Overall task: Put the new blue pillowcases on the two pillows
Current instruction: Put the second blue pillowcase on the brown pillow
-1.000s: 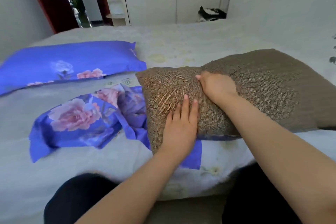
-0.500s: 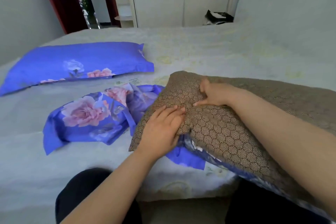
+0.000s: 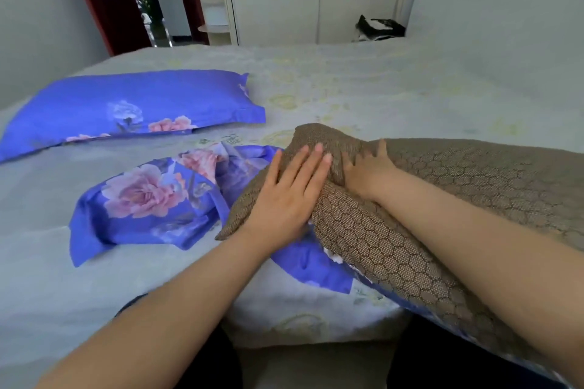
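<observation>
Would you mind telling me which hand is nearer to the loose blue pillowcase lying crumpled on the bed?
Left. The left hand lies flat on the brown pillow right beside the loose blue pillowcase; the right hand presses the pillow farther right.

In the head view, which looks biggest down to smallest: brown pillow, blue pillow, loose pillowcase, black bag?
1. Brown pillow, though nearness inflates it.
2. Blue pillow.
3. Loose pillowcase, crumpled.
4. Black bag, farthest away.

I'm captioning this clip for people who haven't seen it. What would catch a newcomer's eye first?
The brown pillow at right, its near end folded under both hands: the left hand lies flat on it and the right hand presses in beside it. Next, the loose blue pillowcase crumpled at its left, partly under the pillow. Farther left lies the covered pillow, on the bed.
</observation>
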